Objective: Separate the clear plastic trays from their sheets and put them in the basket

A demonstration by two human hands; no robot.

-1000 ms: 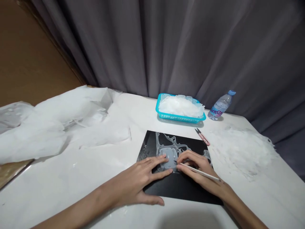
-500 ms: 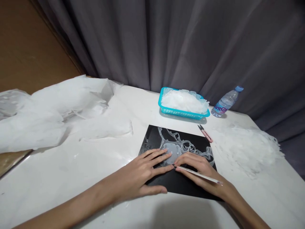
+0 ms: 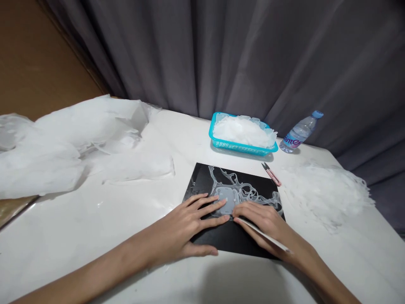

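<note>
A translucent grey-white moulded sheet with thin, curling strips lies on a black board. My left hand is spread flat, its fingertips pressing the left part of the sheet and the thumb resting near the board's front edge. Close to those fingertips, my right hand grips a slim white pen-like tool at the sheet's lower right corner. The tool slants back toward my wrist, and its tip is hidden by my fingers.
Beyond the board stands a turquoise basket full of white translucent pieces. To its right is a water bottle. Pink thread snips lie by the board. A heap of clear scraps is at right, white plastic bags at left.
My right hand and the tool have shifted slightly right along the sheet's lower edge. My left hand stays nearly in place. The whole view has moved a little.
</note>
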